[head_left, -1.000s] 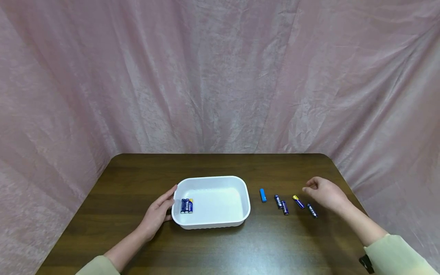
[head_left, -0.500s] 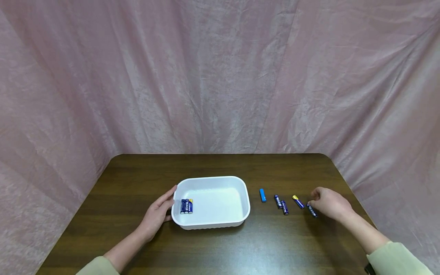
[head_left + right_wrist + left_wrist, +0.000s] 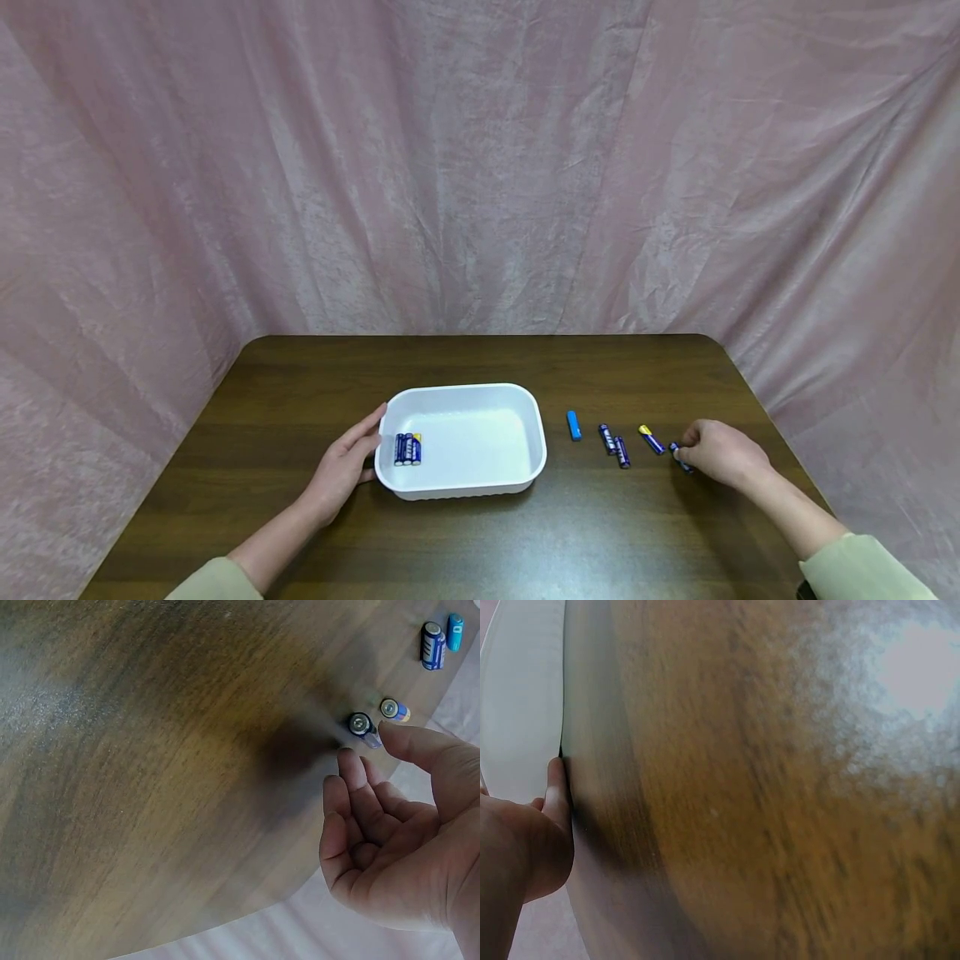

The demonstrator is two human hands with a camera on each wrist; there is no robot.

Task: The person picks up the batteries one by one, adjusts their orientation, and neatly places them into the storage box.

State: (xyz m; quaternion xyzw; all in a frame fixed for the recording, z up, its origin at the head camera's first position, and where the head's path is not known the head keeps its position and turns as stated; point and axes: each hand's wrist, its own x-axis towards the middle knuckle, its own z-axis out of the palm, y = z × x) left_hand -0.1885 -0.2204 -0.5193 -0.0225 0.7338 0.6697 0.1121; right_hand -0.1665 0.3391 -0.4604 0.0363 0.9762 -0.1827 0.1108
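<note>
In the head view, the left hand [image 3: 341, 475] is resting extended fingers against the nine o'clock end of the white tray [image 3: 480, 450], where three batteries [image 3: 408, 450] are lying side by side. Out at the tray's three o'clock, the right hand [image 3: 723, 454] is hiding the middle of the rightmost battery [image 3: 686, 467], which is lying on the worktop [image 3: 570, 533]; a yellow-ended battery [image 3: 655, 442] is lying near it at ten o'clock. In the left wrist view, the tray is showing at ten o'clock with one straight finger running along its wall, a light touch probably sufficing for steadiness. In the right wrist view, the rightmost battery is showing at two o'clock beside the thumb and fingertips; whether these fingers are grasping it, I cannot tell. A sure pinch is likely calling for fingers meeting across the barrel at mid-length, since round cases are liable to be rolling, with the thumb staying off the yellow-ended neighbour.
</note>
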